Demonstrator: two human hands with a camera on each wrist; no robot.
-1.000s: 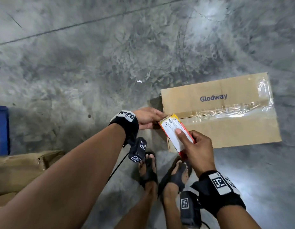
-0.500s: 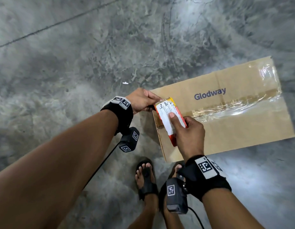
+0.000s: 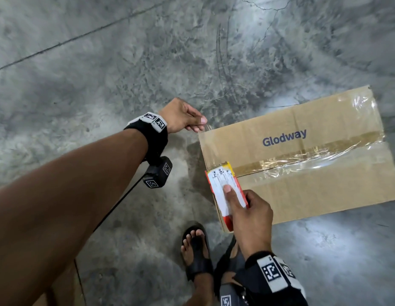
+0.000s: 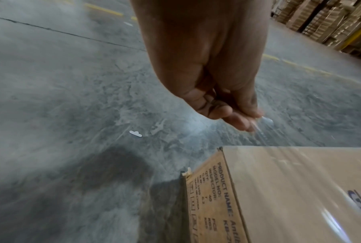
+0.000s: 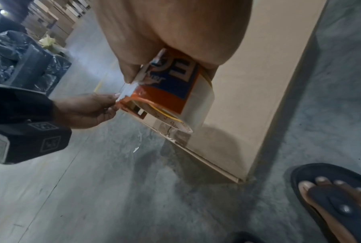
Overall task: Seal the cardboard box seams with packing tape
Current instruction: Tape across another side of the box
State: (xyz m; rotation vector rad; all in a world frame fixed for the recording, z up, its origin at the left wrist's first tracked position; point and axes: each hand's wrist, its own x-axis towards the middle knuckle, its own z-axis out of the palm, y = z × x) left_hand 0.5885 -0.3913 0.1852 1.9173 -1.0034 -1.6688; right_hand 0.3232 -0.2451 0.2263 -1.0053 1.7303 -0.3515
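A flat brown cardboard box (image 3: 302, 164) printed "Glodway" lies on the concrete floor, clear tape along its middle seam. My right hand (image 3: 243, 208) grips a tape dispenser (image 3: 225, 191), orange with a white label, at the box's left edge over the seam. Its roll of clear tape (image 5: 175, 115) shows in the right wrist view. My left hand (image 3: 187, 120) pinches the free end of the clear tape (image 4: 260, 129) just beyond the box's far left corner. A clear strip runs from there along the left edge to the dispenser. The box's side label (image 4: 210, 197) shows in the left wrist view.
My two feet in black sandals (image 3: 196, 250) stand close to the box's near left corner. A small white scrap (image 4: 135, 133) lies on the floor left of the box. Stacked cartons (image 4: 331, 21) and black bagged bundles (image 5: 15, 54) stand far off.
My left hand has drawn away from the dispenser toward the box's far left corner, pulling out a length of clear tape. The right hand keeps the dispenser at the seam.
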